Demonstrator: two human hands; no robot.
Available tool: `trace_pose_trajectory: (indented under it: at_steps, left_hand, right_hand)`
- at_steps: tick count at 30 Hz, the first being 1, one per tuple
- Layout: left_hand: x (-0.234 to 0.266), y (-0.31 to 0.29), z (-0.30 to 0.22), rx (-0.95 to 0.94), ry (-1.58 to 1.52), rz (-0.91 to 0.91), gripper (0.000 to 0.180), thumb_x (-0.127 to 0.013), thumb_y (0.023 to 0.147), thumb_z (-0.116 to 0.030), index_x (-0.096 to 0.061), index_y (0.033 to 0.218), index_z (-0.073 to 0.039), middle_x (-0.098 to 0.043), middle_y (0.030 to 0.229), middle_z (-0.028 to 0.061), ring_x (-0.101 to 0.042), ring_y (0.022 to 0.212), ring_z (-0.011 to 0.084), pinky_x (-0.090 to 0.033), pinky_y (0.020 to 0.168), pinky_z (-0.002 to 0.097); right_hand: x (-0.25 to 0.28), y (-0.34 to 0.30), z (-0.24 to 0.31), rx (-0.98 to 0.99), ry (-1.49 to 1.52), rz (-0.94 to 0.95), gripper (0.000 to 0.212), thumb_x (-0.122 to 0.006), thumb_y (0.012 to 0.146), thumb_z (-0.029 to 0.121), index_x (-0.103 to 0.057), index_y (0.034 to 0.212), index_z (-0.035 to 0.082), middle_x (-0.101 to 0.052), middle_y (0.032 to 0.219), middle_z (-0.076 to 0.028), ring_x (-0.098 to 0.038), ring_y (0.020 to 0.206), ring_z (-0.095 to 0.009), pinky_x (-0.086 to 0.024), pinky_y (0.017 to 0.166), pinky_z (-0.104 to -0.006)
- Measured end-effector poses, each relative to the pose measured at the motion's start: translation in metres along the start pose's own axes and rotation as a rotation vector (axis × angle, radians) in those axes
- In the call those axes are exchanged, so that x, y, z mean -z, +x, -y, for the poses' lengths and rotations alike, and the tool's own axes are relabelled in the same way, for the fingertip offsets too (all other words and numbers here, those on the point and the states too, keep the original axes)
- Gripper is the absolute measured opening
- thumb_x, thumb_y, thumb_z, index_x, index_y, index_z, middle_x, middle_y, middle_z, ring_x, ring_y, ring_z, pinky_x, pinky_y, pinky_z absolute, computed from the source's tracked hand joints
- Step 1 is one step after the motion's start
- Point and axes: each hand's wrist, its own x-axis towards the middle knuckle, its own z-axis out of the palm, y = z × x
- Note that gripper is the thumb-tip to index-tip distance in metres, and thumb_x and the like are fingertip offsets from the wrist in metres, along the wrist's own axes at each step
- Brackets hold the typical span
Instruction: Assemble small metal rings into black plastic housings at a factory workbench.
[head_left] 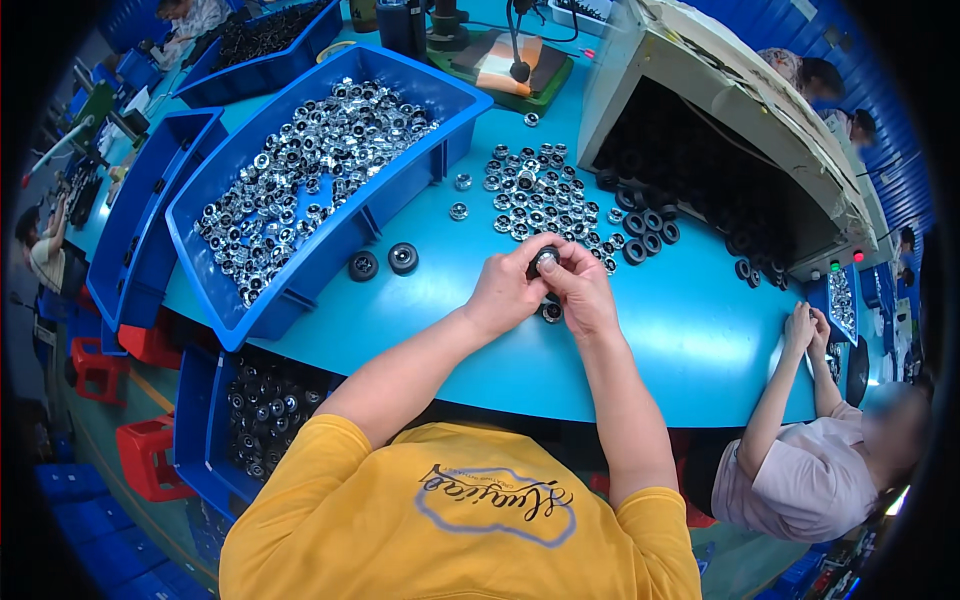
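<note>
Both of my hands were closed around one small black round part with a shiny metal centre (544,259), held just above the turquoise tabletop (700,340): my left hand (505,292) cupped it from one side while my right hand (580,290) pinched it from the other, fingertips meeting over it. Directly beneath my hands lay another small silver ring (551,312). Beyond my hands spread a loose cluster of silver and black ring parts (535,195), and to the left of that cluster stood a long blue plastic bin (330,235) heaped with many more. Two black wheels (383,262) sat beside the bin. I judged most of the work remained, given how full the bin was.
</note>
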Motion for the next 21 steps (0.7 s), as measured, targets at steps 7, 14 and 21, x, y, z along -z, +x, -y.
trace_pose_trajectory:
  at_steps: [7,14,21]
  left_hand:
    - [0.004,-0.005,-0.013,0.094,0.226,-0.025,0.045,-0.072,0.086,-0.002,-0.064,0.129,-0.008,-0.076,0.097,0.0176,-0.077,0.089,0.0314,-0.061,0.077,0.0369]
    - [0.007,0.004,-0.008,0.212,-0.174,0.046,0.041,-0.073,0.090,-0.005,-0.063,0.130,-0.006,-0.074,0.107,0.0066,-0.070,0.095,0.0123,-0.057,0.081,0.0298]
    - [0.017,0.005,-0.007,0.243,-0.305,0.273,0.053,-0.072,0.094,-0.007,-0.052,0.143,-0.009,-0.068,0.103,0.0025,-0.065,0.091,0.0092,-0.055,0.080,0.0273]
  right_hand:
    - [-0.010,-0.001,-0.003,0.086,-0.088,-0.008,0.016,-0.078,0.090,0.003,-0.066,0.101,0.006,-0.069,0.095,-0.002,-0.066,0.086,-0.011,-0.057,0.076,-0.0257]
    - [-0.011,-0.001,0.006,-0.042,0.104,0.089,0.024,-0.075,0.097,0.017,-0.066,0.115,0.004,-0.070,0.103,-0.003,-0.066,0.088,-0.011,-0.054,0.076,-0.0251]
    - [0.002,-0.002,0.016,-0.070,0.058,0.114,0.031,-0.072,0.099,0.020,-0.065,0.125,0.003,-0.071,0.111,-0.004,-0.068,0.098,-0.013,-0.056,0.084,-0.0281]
